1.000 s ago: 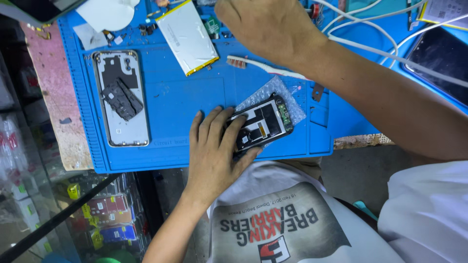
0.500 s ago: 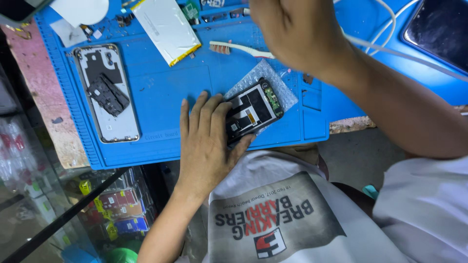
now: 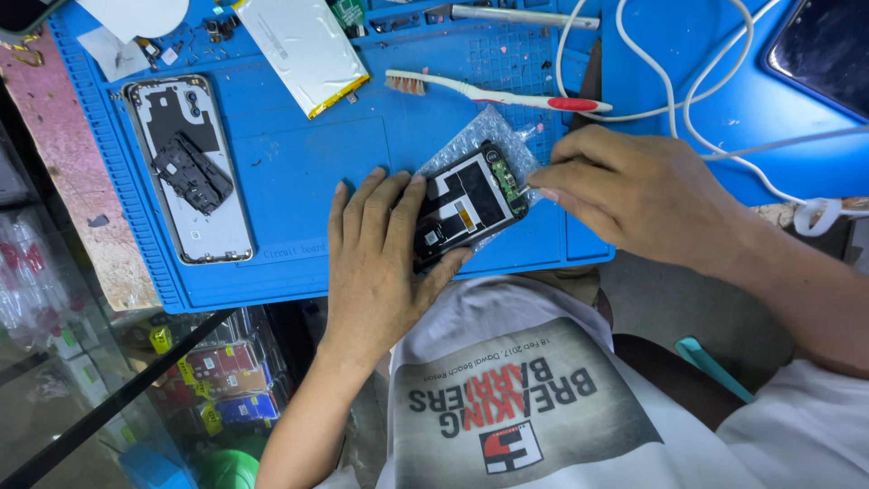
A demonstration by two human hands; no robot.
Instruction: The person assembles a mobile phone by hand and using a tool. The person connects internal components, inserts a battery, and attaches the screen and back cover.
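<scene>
Your left hand lies flat, fingers spread, pinning the opened phone to the blue work mat. Your right hand is pinched narrow at the phone's top edge — whether a tool sits between the fingertips I cannot tell. The phone rests on a scrap of bubble wrap near the mat's front edge. You appear to be working the board end; the next move calls for a fine, steady touch. Beyond lie a toothbrush, a flat battery, the back cover and white cables — these trail close to your right wrist.
</scene>
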